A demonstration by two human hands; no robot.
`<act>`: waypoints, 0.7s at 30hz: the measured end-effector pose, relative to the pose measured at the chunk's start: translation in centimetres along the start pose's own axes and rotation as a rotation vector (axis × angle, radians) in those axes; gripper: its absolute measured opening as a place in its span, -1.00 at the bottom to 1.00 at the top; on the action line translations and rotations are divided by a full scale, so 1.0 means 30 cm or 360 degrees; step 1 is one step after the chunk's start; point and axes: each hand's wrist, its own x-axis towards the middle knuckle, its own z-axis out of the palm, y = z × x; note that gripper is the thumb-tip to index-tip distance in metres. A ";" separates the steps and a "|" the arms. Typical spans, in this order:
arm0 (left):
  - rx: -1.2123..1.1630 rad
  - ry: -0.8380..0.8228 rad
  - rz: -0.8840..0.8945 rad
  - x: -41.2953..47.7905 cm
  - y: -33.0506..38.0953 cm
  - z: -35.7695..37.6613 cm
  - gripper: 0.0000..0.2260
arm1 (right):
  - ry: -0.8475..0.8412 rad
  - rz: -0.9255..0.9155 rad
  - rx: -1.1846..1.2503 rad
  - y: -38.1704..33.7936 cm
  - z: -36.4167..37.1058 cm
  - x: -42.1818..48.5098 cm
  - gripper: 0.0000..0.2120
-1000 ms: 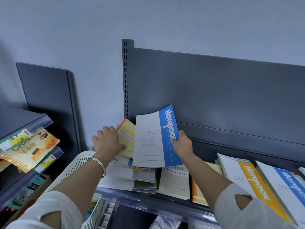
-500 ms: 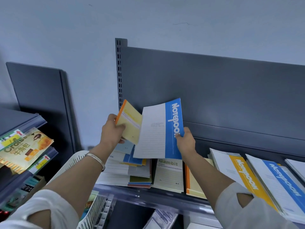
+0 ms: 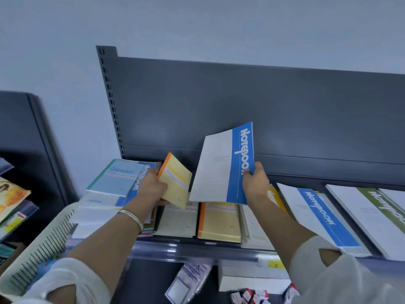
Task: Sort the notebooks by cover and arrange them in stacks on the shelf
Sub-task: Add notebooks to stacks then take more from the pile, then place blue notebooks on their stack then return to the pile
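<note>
Two notebooks up in the air, one per hand. Left hand [image 3: 151, 189] curled round small yellow notebook [image 3: 175, 178] with orange spine, thumb on cover, tilted, just above left part of shelf [image 3: 197, 249]. Right hand [image 3: 255, 185] pinching blue-banded notebook [image 3: 221, 167] at lower right corner, held near upright in front of back panel [image 3: 241, 95], over shelf middle. Held pair just beside each other, edges close; touching or not, cannot tell.

Six piles counted along shelf, left end to right: mixed pile [image 3: 118, 178] with light blue cover on top, cream stack [image 3: 177, 220], orange-spined yellow stack [image 3: 219, 222], yellow-banded stack [image 3: 272, 194], blue-banded stack [image 3: 317, 216], green-banded stack [image 3: 377, 207].

Yellow-banded stack mostly hidden behind right hand and forearm. Green-banded stack cut off at right frame edge. Mixed pile part covered by left wrist; count of notebooks per pile not readable, motion blur.

One white slatted basket [image 3: 39, 244] below shelf's left front corner. Piles packed side by side up to front edge; bare strip only along back edge of shelf.
</note>
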 end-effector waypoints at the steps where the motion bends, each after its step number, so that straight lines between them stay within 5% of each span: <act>1: 0.0044 -0.0045 -0.0060 -0.007 -0.015 0.029 -0.78 | 0.0013 0.0037 0.0014 0.020 -0.025 0.004 -0.89; 5: 0.0298 -0.0158 -0.0206 -0.039 -0.063 0.106 -0.66 | -0.0046 0.0147 0.0039 0.083 -0.080 0.000 -0.83; 9: 0.0868 -0.0167 0.0082 -0.047 -0.099 0.126 -0.44 | -0.0128 0.0163 -0.0033 0.119 -0.093 -0.002 -0.88; 14: 0.1865 -0.0133 0.0311 -0.100 -0.100 0.156 -0.66 | -0.0188 0.0120 -0.0063 0.127 -0.114 -0.002 -0.83; 21: 0.1713 -0.0104 0.0648 -0.127 0.011 0.222 -0.68 | -0.0160 0.0095 -0.0100 0.144 -0.207 0.020 -0.82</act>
